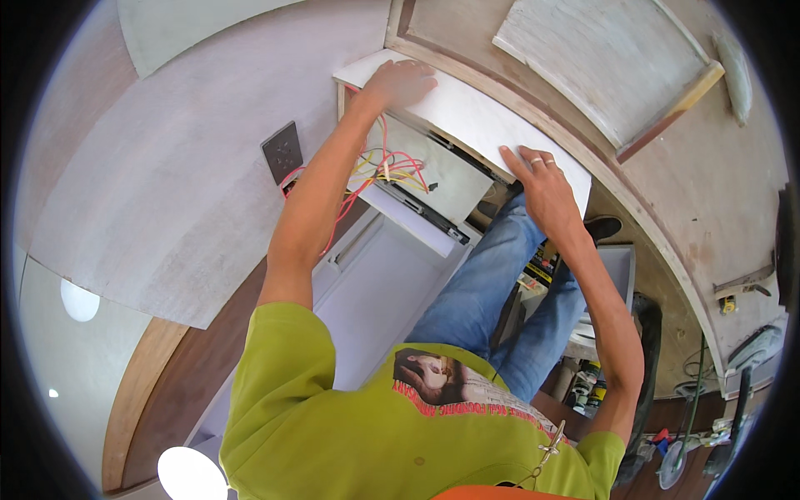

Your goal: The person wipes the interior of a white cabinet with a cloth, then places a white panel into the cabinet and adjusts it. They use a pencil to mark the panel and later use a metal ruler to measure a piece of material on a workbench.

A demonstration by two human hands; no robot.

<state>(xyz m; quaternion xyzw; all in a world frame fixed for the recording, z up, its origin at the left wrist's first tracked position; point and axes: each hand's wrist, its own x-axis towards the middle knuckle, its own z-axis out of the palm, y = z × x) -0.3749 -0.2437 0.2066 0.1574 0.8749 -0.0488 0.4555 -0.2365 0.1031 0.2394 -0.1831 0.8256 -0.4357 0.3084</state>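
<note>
A long white panel (475,104) lies across the top of a cabinet at the upper middle. My left hand (402,83) is on the panel's far left end, fingers stretched over its surface and slightly blurred. My right hand (546,187) rests on the near edge toward the panel's right end, fingers apart and laid on the white face. Neither hand shows anything between its fingers. Under the panel, loose red and yellow wires (387,171) spread over a pale board, beside a black drawer slide (425,214).
A dark wall socket plate (282,152) is left of the wires. Below is an open pale drawer box (387,275). My jeans-clad legs (479,283) stand beside it. A board (600,67) leans at upper right; a tape measure (728,304) and tools lie right.
</note>
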